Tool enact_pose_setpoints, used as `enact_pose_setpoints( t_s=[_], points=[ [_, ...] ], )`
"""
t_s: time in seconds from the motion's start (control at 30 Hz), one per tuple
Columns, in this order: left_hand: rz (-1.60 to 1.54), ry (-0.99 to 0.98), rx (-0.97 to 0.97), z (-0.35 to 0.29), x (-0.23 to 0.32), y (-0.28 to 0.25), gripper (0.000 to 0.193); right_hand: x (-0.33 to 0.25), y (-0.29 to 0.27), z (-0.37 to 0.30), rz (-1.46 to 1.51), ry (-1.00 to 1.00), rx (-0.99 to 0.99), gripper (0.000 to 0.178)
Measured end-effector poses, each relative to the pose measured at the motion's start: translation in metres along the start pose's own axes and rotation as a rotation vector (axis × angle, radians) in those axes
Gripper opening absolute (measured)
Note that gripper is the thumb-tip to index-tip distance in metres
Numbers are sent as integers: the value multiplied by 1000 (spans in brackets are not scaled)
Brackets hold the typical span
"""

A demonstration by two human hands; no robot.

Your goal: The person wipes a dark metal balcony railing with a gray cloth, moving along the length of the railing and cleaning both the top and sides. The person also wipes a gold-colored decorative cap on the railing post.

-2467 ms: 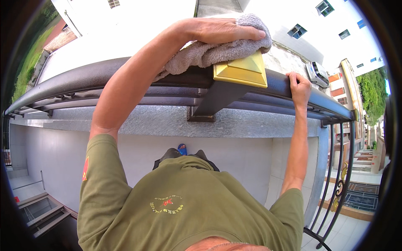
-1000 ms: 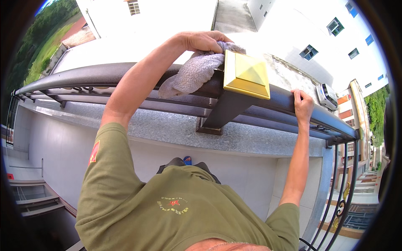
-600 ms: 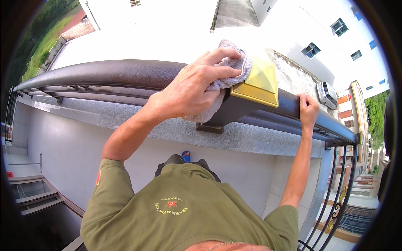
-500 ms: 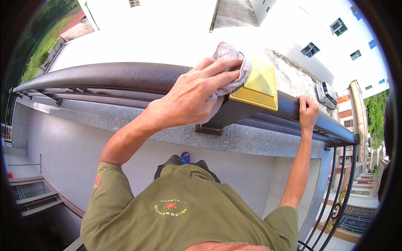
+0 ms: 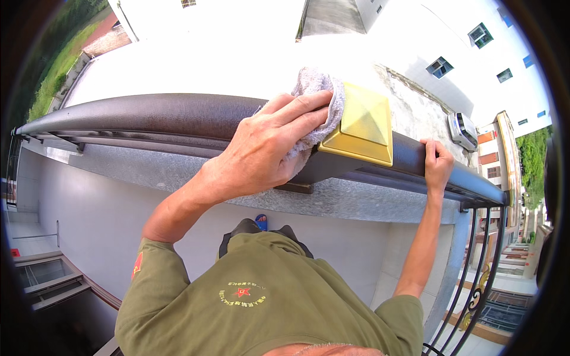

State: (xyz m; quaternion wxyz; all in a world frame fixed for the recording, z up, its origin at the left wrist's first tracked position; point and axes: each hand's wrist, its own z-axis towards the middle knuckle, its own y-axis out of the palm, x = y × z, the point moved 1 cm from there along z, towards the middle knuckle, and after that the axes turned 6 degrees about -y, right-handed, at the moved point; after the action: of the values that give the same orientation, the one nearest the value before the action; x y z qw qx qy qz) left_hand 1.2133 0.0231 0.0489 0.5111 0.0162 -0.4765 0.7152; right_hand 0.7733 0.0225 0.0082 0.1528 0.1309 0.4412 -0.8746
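Observation:
My left hand (image 5: 267,139) is closed on a pale grey-lilac cloth (image 5: 320,95), pressing it against the left side of a gold, pyramid-topped post cap (image 5: 359,124). The dark post below the cap is partly hidden by my hand and the cloth. To the right of the cap, my right hand (image 5: 438,166) is wrapped round the dark metal handrail (image 5: 166,113), which runs on to both sides of the post.
A grey stone ledge (image 5: 368,199) lies under the railing. Upright bars with a gold scroll ornament (image 5: 477,296) stand at the right. Beyond the rail, far below, are a parked car (image 5: 462,130) and white buildings. A blue sandal (image 5: 261,222) shows on my foot.
My left hand and the cloth have shifted slightly left along the cap's left side. The right hand keeps its hold on the rail.

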Motion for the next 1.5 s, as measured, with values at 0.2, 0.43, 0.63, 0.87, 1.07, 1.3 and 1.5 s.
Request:
enact_pose_setpoints(
  t_s=[0.2,0.43,0.63,0.87,1.07,1.3,1.5],
  points=[
    [-115,-89,-62,46,-24,1,62,1,1,0,11,-18,13,28],
    [-160,44,86,-22,0,10,57,3,1,0,29,-53,25,28],
    [-296,58,119,-38,1,10,60,-4,-2,-2,2,-24,24,26],
    [-487,-403,403,-31,-28,-36,58,-6,-3,-2,-42,10,70,29],
    [190,-217,172,-23,-45,-10,42,-12,-3,0,-1,-3,96,30],
    [-405,-614,194,-30,-60,-76,29,-6,-1,-1,-43,-25,120,29],
    [-788,-610,243,-8,-15,-89,70,-8,1,1,-19,-3,113,34]
  ],
)
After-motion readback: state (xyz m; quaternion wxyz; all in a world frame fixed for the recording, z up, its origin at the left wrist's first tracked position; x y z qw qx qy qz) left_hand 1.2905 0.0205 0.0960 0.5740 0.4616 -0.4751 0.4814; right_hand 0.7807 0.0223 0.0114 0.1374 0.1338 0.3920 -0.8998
